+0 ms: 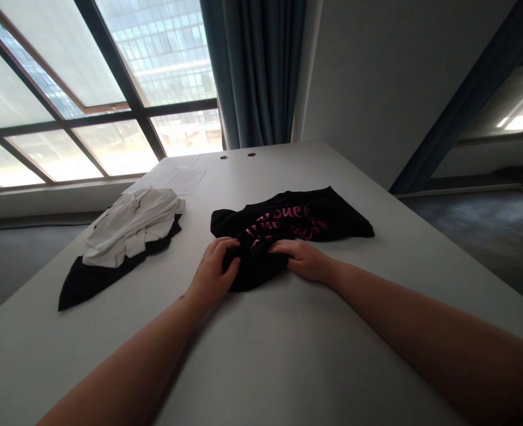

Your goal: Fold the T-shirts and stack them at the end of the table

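A black T-shirt (345,216) with pink lettering lies crumpled across the white table in front of me. My left hand (217,266) grips its near left edge, thumb and fingers closed on the cloth. At the near side, right of the middle, my right hand (306,259) also holds the fabric, its fingers partly hidden in a fold. Between both hands the cloth is bunched toward me. Part of the lettering is lost in the creases.
To the left, a rumpled white garment (132,225) lies on top of a black cloth (88,287). Sheets of paper (168,177) rest at the far left of the table (261,361). Two cable holes are near its far edge. Behind stand windows and a blue curtain (257,71).
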`<state>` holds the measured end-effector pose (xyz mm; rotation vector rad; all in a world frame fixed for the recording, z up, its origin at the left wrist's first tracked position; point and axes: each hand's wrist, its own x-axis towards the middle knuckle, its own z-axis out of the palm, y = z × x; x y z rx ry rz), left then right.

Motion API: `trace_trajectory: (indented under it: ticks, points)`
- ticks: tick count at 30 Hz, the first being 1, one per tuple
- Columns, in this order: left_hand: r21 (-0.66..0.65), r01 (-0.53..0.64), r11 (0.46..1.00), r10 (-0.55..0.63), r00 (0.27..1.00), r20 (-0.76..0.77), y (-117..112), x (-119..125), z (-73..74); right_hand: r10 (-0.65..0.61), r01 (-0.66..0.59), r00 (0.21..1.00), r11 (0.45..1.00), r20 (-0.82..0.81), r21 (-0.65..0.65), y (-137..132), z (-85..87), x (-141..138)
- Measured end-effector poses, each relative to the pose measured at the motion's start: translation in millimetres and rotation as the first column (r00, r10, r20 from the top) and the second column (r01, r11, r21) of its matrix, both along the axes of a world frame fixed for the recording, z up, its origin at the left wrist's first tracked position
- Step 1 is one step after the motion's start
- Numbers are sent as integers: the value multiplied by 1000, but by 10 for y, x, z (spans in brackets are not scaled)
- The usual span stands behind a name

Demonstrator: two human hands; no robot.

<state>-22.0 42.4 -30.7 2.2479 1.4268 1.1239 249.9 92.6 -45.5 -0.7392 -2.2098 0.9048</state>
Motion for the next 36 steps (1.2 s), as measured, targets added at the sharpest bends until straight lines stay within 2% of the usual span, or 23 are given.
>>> trace_trajectory:
  ticks: [4,7,10,12,14,18,20,22,25,28,30,32,36]
  points:
    - [-179,218,960,-240,964,-116,-28,30,-54,-56,58,998,993,18,-107,-2,16,14]
    - [-255,281,925,-323,936,-139,-50,12,-66,-135,137,990,990,40,-46,-26,39,26]
    - [-268,298,916,-352,918,-181,-37,-7,-88,-169,152,976,980,136,126,-91,69,14]
    - [-250,295,922,-351,909,-226,-19,-11,-117,-150,94,957,970,248,224,-154,100,-22]
    - [-233,284,930,-342,901,-266,-5,-8,-143,-133,28,914,963,382,268,-223,150,-79]
    - [-255,271,928,-349,871,-347,5,-5,-148,-103,-48,772,975,627,219,-344,321,-180]
    - [-254,277,927,-357,859,-367,1,-2,-124,-66,-71,708,984,703,164,-380,414,-188]
    - [-241,284,928,-357,862,-360,-8,7,-89,-10,-98,677,990,736,104,-395,487,-169]
    - [-215,282,935,-336,900,-278,-32,28,-33,67,-122,669,992,740,20,-385,533,-136]
    - [-180,273,945,-291,954,-77,-48,35,7,45,-53,697,999,715,-11,-362,506,-142]
    - [-162,253,954,-242,967,82,-45,24,18,-61,53,706,998,705,34,-347,463,-161]
    - [-170,207,964,-168,962,215,-31,8,15,-202,165,674,979,710,121,-329,417,-173]
    - [-308,136,942,19,892,451,-5,15,-30,-404,286,603,914,688,286,-273,348,-146]
